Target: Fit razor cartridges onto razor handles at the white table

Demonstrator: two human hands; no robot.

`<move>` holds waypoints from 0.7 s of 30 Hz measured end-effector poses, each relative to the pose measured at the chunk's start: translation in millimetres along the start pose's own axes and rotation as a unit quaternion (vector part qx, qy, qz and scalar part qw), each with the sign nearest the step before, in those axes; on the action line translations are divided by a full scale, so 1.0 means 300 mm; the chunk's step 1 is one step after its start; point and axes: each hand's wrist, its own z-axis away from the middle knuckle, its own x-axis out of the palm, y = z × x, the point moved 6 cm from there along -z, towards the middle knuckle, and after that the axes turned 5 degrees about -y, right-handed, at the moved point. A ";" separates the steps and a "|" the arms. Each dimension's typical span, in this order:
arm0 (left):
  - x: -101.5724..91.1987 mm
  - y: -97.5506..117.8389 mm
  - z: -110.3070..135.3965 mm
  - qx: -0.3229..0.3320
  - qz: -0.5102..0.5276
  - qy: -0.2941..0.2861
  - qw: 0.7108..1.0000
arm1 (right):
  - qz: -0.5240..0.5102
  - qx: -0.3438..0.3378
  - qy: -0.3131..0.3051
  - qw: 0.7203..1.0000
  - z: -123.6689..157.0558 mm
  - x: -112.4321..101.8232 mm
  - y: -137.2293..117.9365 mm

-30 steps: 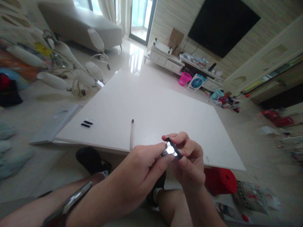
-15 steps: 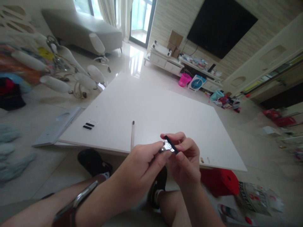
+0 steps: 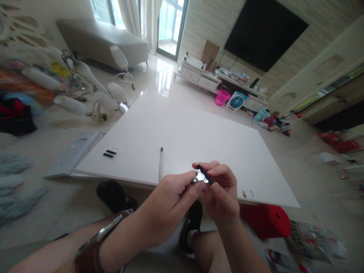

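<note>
Both my hands meet over the near edge of a large white board (image 3: 184, 132) lying on the floor. My left hand (image 3: 167, 206) pinches a small shiny metal piece (image 3: 200, 177) with thumb and forefinger. My right hand (image 3: 223, 193) holds a small black strip (image 3: 205, 173) against that metal piece, fingers curled round it. A pencil (image 3: 160, 163) lies on the board just left of my hands. Two short black strips (image 3: 109, 153) rest near the board's left corner. A watch sits on my left wrist.
A chandelier with white glass shades (image 3: 82, 94) lies on the floor at left. A red object (image 3: 267, 222) and printed bags (image 3: 309, 237) sit at lower right. My black shoe (image 3: 113, 195) is under the board's edge. A pink basket (image 3: 222, 97) and TV cabinet stand far back.
My hands stay together on the small piece and have shifted slightly. The metal piece has turned a little, showing less glare. The view has drifted slightly.
</note>
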 end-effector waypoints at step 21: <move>-0.021 -0.059 -0.023 -0.030 0.097 0.028 0.994 | -0.016 0.042 0.028 0.999 -0.014 -0.047 0.069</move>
